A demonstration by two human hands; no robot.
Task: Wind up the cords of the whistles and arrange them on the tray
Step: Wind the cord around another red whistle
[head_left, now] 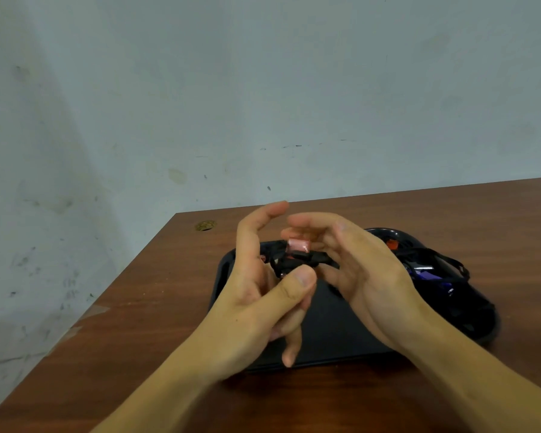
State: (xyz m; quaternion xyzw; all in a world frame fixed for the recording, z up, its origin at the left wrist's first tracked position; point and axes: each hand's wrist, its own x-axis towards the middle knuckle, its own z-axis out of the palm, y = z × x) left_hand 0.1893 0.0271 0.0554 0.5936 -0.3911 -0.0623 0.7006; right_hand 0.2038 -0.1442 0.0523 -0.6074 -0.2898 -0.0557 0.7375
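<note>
A pink translucent whistle [298, 247] with a black cord [313, 257] is held above the black tray [334, 323], between both hands. My left hand [263, 307] has its thumb pressed against the cord bundle under the whistle, index finger raised. My right hand [369, 276] curls its fingers around the whistle from the right and pinches the cord. In the tray's far right part lie a purple whistle [425, 271] and an orange whistle [392, 244] with loose black cords [450, 264]. Part of the cord is hidden behind my fingers.
The tray rests on a brown wooden table [156, 323] whose left edge runs diagonally near a grey wall [200, 89]. A small brass-coloured round fitting [205, 225] sits near the table's far left corner.
</note>
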